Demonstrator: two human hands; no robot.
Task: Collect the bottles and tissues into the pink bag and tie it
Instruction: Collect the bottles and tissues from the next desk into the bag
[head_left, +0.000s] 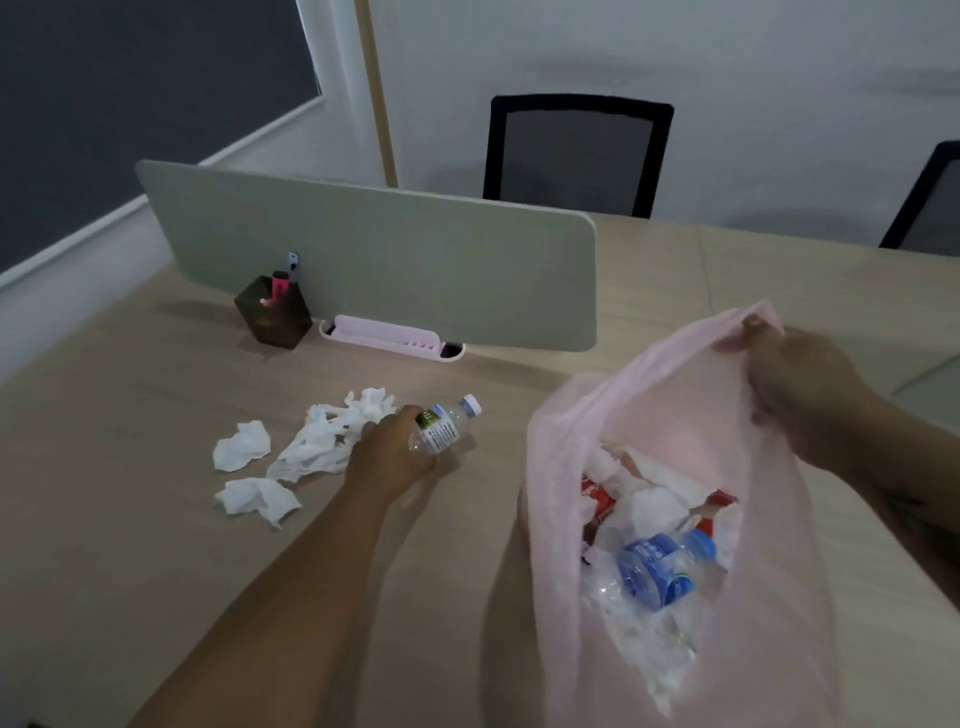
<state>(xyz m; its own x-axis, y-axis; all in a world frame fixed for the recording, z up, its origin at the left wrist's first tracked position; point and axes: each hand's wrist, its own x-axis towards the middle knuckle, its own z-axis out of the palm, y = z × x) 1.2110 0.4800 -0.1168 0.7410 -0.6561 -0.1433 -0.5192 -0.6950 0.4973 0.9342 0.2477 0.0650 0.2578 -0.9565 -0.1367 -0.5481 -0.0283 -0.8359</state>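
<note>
Clear bottle (441, 426) in left grip (395, 457).

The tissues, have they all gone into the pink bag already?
No, several crumpled tissues lie on the table beside the left hand, outside the pink bag.

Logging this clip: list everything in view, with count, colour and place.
pink bag: 1, pink, held open at right
bottle in bag: 1, clear with blue label, among white and red rubbish
clear bottle: 1, white cap, on table
tissues: several, white, left of bottle
pen holder: 1, dark, by divider
divider: 1, grey-green, upright
tray: 1, pink, at divider's base
chairs: 2, black, behind table
table: 1, light wood
left hand: grips clear bottle
right hand: holds bag rim
</note>
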